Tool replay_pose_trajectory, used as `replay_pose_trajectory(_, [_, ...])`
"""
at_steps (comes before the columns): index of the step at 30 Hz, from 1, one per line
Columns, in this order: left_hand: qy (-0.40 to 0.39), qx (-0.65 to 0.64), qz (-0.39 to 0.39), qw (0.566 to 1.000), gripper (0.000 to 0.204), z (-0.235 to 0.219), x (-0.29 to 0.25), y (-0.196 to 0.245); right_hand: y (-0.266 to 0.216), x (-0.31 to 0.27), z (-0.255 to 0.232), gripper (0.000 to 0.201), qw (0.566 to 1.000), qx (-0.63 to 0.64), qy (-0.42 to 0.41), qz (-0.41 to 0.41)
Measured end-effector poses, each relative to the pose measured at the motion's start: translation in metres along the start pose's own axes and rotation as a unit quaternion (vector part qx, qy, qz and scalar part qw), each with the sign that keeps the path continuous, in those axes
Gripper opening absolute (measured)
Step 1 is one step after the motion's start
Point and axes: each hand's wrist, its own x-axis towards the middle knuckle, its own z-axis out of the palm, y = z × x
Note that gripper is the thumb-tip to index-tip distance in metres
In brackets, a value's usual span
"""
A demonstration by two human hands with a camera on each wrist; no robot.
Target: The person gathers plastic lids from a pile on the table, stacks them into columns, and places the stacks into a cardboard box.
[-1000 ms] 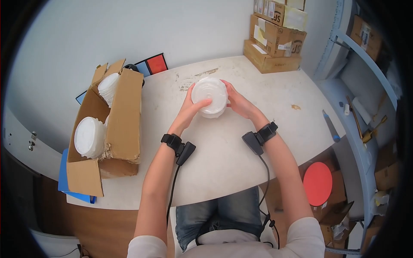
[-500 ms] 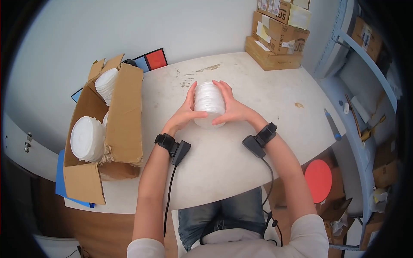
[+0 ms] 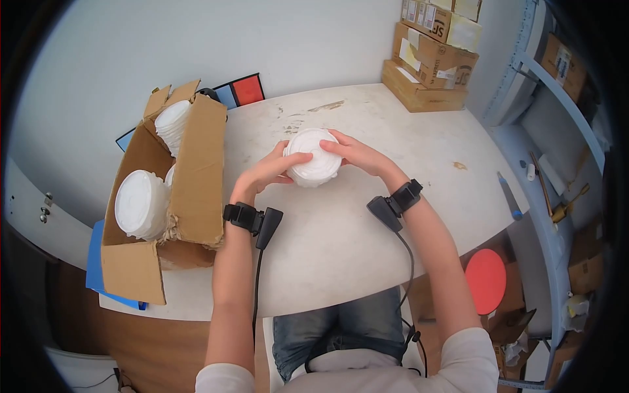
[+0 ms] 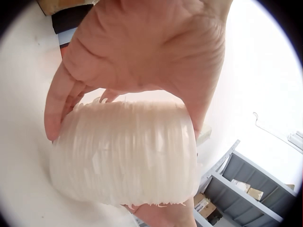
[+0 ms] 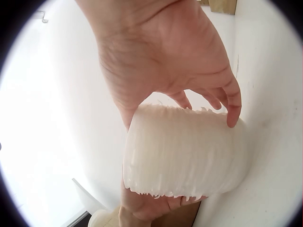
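Observation:
Both hands hold a stack of thin, round white plastic lids (image 3: 314, 173) over the table, its flat round face turned up towards the head camera. My left hand (image 3: 267, 166) grips the left side, thumb across the top face and fingers round the rim. From the other side, my right hand (image 3: 360, 156) holds it the same way, its thumb on the top too. In the left wrist view the ribbed side of the lid stack (image 4: 128, 151) shows many nested edges with small tabs. The right wrist view shows fingers (image 5: 232, 106) curling over its far edge.
An open cardboard box (image 3: 200, 177) at the left holds more white lid stacks (image 3: 140, 204). Shipping boxes (image 3: 432, 62) are piled at the back right. A blue-handled knife (image 3: 508, 196) lies near the right table edge. Blue folders (image 3: 96, 262) stick out beneath the box.
The stack tipped so its ribbed side faced the head camera, then turned its round face up again. Both thumbs now lie on that face, where earlier only the left one did.

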Motion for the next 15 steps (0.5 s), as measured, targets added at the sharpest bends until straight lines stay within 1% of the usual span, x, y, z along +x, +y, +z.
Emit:
replay_pose_trajectory(1, [0.003,-0.025,-0.044,0.999,0.091,-0.004,-0.003,0.0,0.002,0.007,0.003,0.074,1.0,0.001,-0.002,0.0])
replay_pose_trajectory(2, [0.021,-0.005,-0.065,0.998,0.091,-0.008,-0.002,-0.004,0.005,0.016,0.007,0.077,0.999,-0.024,-0.013,0.026])
replay_pose_trajectory(3, [0.023,-0.004,-0.065,0.998,0.091,-0.013,-0.003,-0.006,0.006,0.024,0.01,0.08,0.997,-0.049,-0.024,0.052])
replay_pose_trajectory(4, [0.025,-0.017,-0.088,0.996,0.089,-0.018,-0.004,-0.009,0.009,0.029,0.013,0.08,0.997,-0.051,-0.024,0.048])
replay_pose_trajectory(5, [0.026,-0.03,-0.111,0.993,0.088,-0.022,-0.004,-0.01,0.01,0.031,0.02,0.083,0.997,-0.049,-0.002,0.055])
replay_pose_trajectory(6, [0.028,-0.03,-0.109,0.993,0.088,-0.025,-0.002,-0.011,0.01,0.033,0.025,0.086,0.997,-0.048,0.021,0.063])
replay_pose_trajectory(7, [0.069,0.001,-0.098,0.993,0.086,-0.027,-0.001,-0.013,0.009,0.033,0.026,0.086,0.997,-0.049,0.021,0.061])
replay_pose_trajectory(8, [0.109,0.031,-0.088,0.99,0.083,-0.028,0.001,-0.016,0.002,0.029,0.028,0.089,0.998,-0.037,0.001,0.048])
replay_pose_trajectory(9, [0.108,0.031,-0.09,0.99,0.083,-0.026,0.006,-0.021,-0.002,0.026,0.031,0.091,0.999,-0.025,-0.019,0.036])
replay_pose_trajectory(10, [0.193,0.038,-0.041,0.98,0.078,-0.021,0.014,-0.025,-0.003,0.025,0.035,0.091,0.999,-0.024,-0.02,0.038])
replay_pose_trajectory(11, [0.276,0.045,0.008,0.96,0.073,-0.016,0.015,-0.024,-0.003,0.025,0.04,0.091,0.999,-0.006,0.007,0.038])
replay_pose_trajectory(12, [0.277,0.044,0.006,0.96,0.073,-0.013,0.016,-0.022,-0.003,0.026,0.044,0.091,0.999,0.012,0.034,0.038])
replay_pose_trajectory(14, [0.237,-0.101,-0.009,0.966,0.066,-0.008,0.013,-0.017,0.008,0.038,0.048,0.089,0.998,0.011,0.046,0.044])
replay_pose_trajectory(15, [0.237,-0.101,-0.012,0.966,0.066,-0.01,0.016,-0.022,0.013,0.041,0.049,0.088,0.997,0.01,0.06,0.049])
